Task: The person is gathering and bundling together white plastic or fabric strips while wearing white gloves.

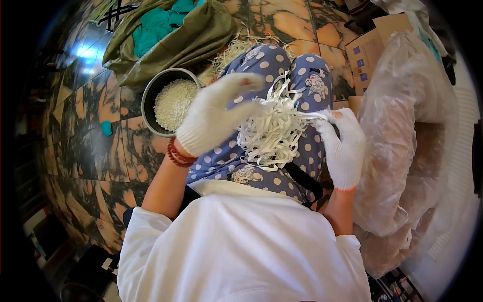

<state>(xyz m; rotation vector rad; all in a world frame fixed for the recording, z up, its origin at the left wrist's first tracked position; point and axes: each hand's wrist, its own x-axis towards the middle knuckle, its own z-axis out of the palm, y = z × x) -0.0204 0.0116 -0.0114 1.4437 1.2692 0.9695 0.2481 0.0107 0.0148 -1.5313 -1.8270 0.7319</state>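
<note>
A tangle of narrow white elastic-like strips point(273, 132) lies on my lap, over blue polka-dot trousers point(264, 62). My left hand point(215, 107), in a white knit glove, is blurred over the left side of the lap, fingers apart, with nothing plainly held. It partly covers a round metal pot point(148, 113) that holds small white pellets point(173, 104). At the right of the tangle my right hand point(341, 139), also gloved, pinches a white strip point(309, 115) between thumb and fingers; the strip runs into the heap.
An olive sack point(188, 45) holding teal cloth point(156, 28) lies beyond the pot. More pale strips point(236, 51) lie on the floor by my knees. At the right are a cardboard box point(362, 53) and a large clear plastic bag point(392, 151). A small teal piece point(106, 128) rests on the marbled floor.
</note>
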